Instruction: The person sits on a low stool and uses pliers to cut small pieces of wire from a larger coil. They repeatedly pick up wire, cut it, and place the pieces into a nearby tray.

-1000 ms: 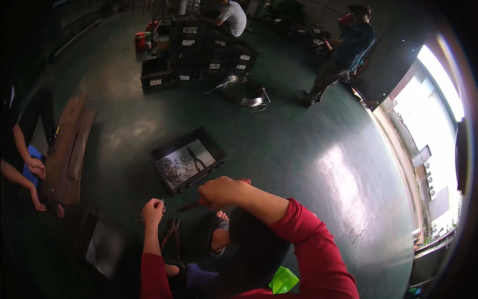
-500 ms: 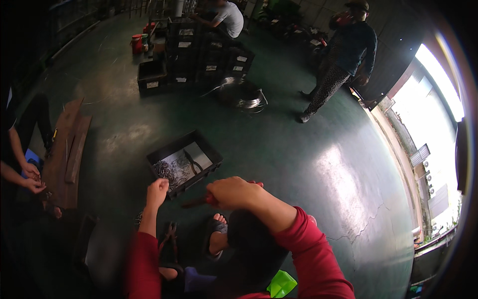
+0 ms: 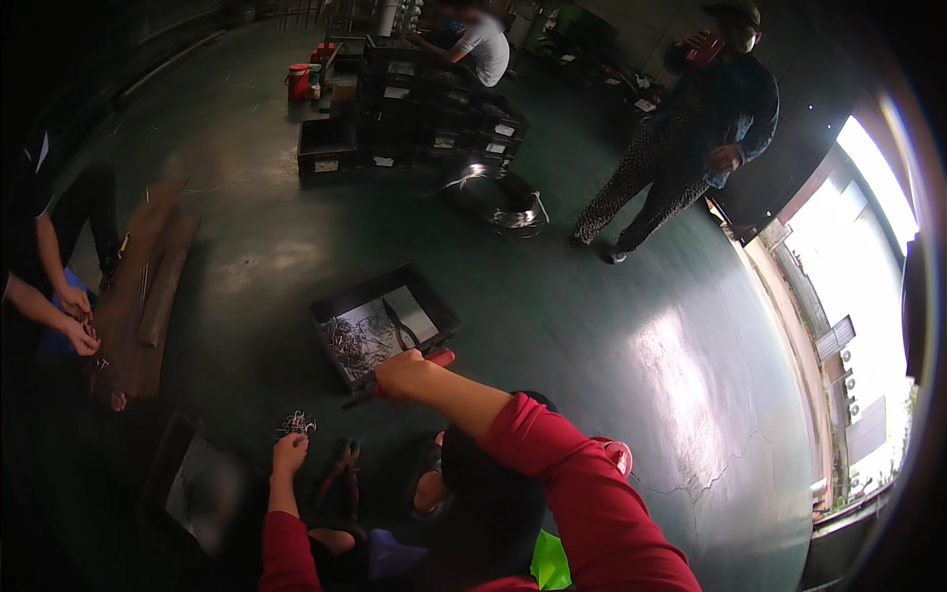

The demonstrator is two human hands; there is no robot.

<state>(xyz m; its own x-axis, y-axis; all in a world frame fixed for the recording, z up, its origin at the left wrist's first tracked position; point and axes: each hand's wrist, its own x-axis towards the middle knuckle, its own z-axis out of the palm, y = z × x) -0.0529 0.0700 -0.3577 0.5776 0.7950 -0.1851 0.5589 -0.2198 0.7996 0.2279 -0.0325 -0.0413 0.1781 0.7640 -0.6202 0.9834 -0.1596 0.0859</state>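
Nearest, at lower centre: red-sleeved left hand [image 3: 289,456] lowered to the green floor [image 3: 612,326], fingers touching a small tangle of bent wire pieces [image 3: 295,423]; closed or open around them, cannot tell. Just beside it, red-handled pliers lying on the floor [image 3: 340,472]. Above, right hand [image 3: 400,375] closed around a red-handled cutting tool [image 3: 434,359], its dark tip pointing left, held over the near edge of a shallow black plastic tray [image 3: 434,306] holding loose wire scraps and a second dark tool. At left, another person's hands [image 3: 77,321] beside brown wooden planks [image 3: 148,296]. Farther back, coiled shiny wire [image 3: 498,202], stacked black crates [image 3: 414,109], a red bucket [image 3: 298,83], one standing person [image 3: 681,148] and one bent over the crates.
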